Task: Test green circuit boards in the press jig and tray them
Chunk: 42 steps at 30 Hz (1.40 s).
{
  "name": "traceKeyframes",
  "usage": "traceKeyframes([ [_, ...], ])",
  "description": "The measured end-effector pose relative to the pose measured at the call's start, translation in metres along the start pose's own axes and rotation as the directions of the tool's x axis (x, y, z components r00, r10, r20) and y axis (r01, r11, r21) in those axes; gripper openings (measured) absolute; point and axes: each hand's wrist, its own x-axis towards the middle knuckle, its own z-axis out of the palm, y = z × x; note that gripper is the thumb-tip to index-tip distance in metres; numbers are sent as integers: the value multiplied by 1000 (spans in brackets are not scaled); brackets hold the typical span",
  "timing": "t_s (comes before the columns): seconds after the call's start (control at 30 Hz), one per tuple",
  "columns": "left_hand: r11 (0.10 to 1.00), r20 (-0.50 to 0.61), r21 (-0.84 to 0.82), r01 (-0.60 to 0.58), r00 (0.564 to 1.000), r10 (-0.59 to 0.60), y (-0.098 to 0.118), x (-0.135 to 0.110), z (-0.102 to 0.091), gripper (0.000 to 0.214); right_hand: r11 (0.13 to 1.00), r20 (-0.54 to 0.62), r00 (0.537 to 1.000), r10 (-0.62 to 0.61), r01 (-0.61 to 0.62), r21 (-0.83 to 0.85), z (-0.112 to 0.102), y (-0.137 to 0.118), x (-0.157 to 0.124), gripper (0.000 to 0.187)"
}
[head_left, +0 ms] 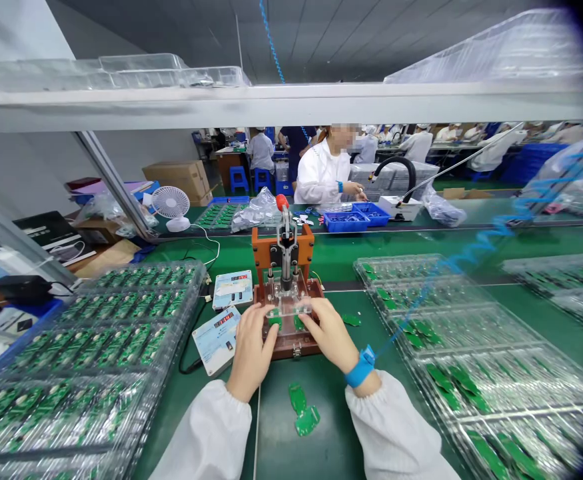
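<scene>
In front of me stands a test fixture (296,348) with a brown base, orange uprights, a clear plate (287,301) and a red-knobbed toggle clamp (282,203). My left hand (252,341) is at its left side, thumb and fingers closed about a green circuit board (275,322). From the right, my right hand (332,335), with a blue wrist strap (362,368), pinches another green circuit board (299,323) under the plate's front edge. The fingertips are partly hidden by the plate. Two loose circuit boards (306,420) lie on the mat between my forearms.
Left is a clear tray (158,360) full of circuit boards; right, a partly filled tray (451,357). Two meter boxes (218,340) sit beside the fixture. A blue coiled cord (491,237) crosses on the right. Beyond are blue bins (346,222), a fan (171,203) and a co-worker (324,173).
</scene>
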Motion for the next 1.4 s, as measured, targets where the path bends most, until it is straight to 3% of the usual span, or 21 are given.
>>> traceKeyframes([
  [0.1, 1000, -122, -19, -11, 993, 8, 9, -13, -4, 18, 993, 56, 997, 54, -60, 103, -2, -10, -14, 15],
  [0.2, 996, -141, -46, -81, 987, 74, 19, -32, -5, 10, 979, 98, 991, 86, -103, 174, -1, -20, -33, 14],
  [0.4, 946, -33, -173, -274, 962, 272, 23, -55, -3, 9, 970, 102, 976, 192, -204, 134, -13, -37, -79, 11],
  [0.53, 902, 76, -226, -368, 916, 393, 19, -63, -1, 30, 979, 122, 972, 202, -197, -51, -55, -42, -103, 12],
  [0.63, 928, 97, -232, -291, 943, 319, 19, -66, 2, 30, 926, 19, 970, 244, -227, -302, -113, -17, -87, 10],
  [0.73, 936, 109, -235, -261, 950, 292, 21, -66, 3, 23, 836, -134, 930, 342, -366, -408, -176, 35, -45, 15],
  [0.83, 925, 105, -255, -282, 943, 316, 25, -63, 2, 17, 739, -203, 878, 433, -475, -477, -214, 89, -2, 23],
  [0.97, 926, 79, -260, -275, 949, 304, 30, -59, -2, 13, 657, -130, 829, 544, -518, -548, -224, 136, 29, 33],
  [1.13, 931, 79, -257, -258, 955, 286, 33, -56, -3, 14, 631, 23, 791, 611, -469, -619, -227, 162, 37, 33],
  [1.23, 922, 86, -277, -272, 948, 306, 32, -56, -1, 14, 632, 53, 799, 599, -431, -644, -233, 170, 42, 31],
  [1.4, 913, 120, -311, -263, 943, 312, 28, -58, 2, 13, 627, -2, 838, 545, -409, -663, -227, 174, 50, 34],
])
